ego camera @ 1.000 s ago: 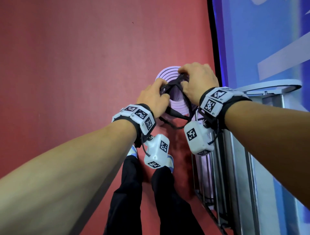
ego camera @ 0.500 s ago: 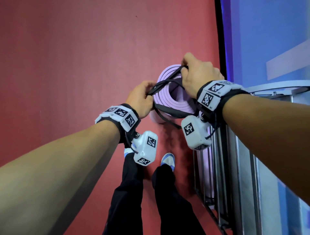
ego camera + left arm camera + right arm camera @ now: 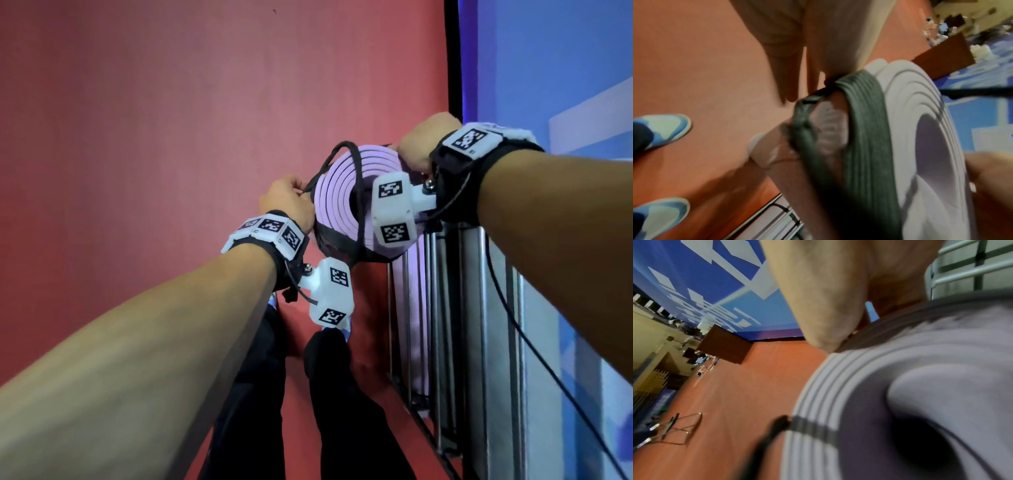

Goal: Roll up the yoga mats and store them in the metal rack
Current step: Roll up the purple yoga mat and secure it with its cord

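Observation:
A rolled purple yoga mat (image 3: 342, 192) is held in the air with its spiral end towards me, just above the top of the metal rack (image 3: 479, 308). A black strap (image 3: 358, 205) is wrapped round the roll and loops loose over its top. My left hand (image 3: 286, 202) grips the strap at the roll's left side; in the left wrist view its fingers (image 3: 828, 40) reach down onto the strap (image 3: 863, 129). My right hand (image 3: 419, 147) grips the roll's far right edge, its fingers (image 3: 824, 305) on the mat (image 3: 941, 353). Another purple mat (image 3: 416, 308) stands inside the rack.
The red floor (image 3: 171, 120) spreads to the left and ahead. A blue printed panel (image 3: 548, 68) runs behind the rack. My legs and blue shoes (image 3: 663, 129) stand just left of the rack. A wire frame (image 3: 674, 430) lies on the floor further off.
The rolled mat has been lifted off the floor and tipped so its spiral end faces me, nearer the rack top. My right hand went from the strap to the roll's right edge.

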### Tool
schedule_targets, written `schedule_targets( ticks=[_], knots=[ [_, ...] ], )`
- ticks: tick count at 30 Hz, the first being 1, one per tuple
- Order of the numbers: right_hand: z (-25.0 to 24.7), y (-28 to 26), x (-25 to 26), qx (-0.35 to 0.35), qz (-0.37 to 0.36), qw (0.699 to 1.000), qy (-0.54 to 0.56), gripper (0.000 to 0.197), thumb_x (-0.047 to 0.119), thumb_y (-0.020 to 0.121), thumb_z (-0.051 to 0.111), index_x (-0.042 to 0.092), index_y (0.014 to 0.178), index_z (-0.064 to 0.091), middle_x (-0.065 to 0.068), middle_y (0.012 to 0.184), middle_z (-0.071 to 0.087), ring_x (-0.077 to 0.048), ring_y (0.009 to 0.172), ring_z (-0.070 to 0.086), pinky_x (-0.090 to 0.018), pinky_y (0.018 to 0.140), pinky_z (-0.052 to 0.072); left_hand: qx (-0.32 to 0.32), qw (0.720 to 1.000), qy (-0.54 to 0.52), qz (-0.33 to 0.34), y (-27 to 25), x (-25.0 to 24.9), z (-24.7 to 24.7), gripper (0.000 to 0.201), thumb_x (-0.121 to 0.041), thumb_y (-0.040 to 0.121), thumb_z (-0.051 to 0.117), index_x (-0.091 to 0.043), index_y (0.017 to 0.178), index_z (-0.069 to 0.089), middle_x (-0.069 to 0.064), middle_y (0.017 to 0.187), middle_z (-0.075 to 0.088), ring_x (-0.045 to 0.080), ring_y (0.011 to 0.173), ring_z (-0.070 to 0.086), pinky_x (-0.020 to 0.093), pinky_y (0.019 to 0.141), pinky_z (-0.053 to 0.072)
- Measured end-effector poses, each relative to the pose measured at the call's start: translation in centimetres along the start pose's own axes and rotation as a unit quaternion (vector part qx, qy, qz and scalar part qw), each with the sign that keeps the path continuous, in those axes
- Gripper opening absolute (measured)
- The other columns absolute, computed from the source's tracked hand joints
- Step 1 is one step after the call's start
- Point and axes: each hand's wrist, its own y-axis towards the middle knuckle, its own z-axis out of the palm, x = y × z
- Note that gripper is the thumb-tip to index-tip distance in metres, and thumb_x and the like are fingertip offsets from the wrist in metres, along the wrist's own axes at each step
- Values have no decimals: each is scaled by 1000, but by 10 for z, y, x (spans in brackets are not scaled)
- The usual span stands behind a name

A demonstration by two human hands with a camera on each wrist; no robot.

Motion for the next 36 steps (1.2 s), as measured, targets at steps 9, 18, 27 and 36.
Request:
schedule_targets(
  ticks=[9,18,27,36],
  knots=[
    [45,-21,-58,41,100,830,547,38,51,90,50,17,86,68,-10,90,71,-27,82,69,-37,82,58,60,982,-170,-54,-2,5,25,18,-33,80,54,-15,78,52,17,80,65,42,77,68,61,76,57],
    [45,-51,-47,-28,-9,874,485,30,50,86,65,22,95,64,-1,89,70,-20,73,65,-31,61,56,35,963,-266,-26,-17,-30,30,23,-12,100,43,-9,78,44,8,57,47,20,48,47,42,66,48],
    [65,-70,-53,107,-79,838,529,79,-10,78,73,14,141,33,-2,101,63,-5,70,66,-20,57,55,-51,997,-52,39,-7,4,23,24,-31,86,42,-12,99,40,19,101,62,42,87,65,50,81,56],
    [57,-81,-55,157,-48,829,534,84,-21,80,63,29,141,33,-5,101,62,-19,65,71,-32,61,62,-82,996,-25,18,5,10,27,14,-13,77,39,-14,91,42,13,96,58,38,86,65,52,76,58]
  ],
)
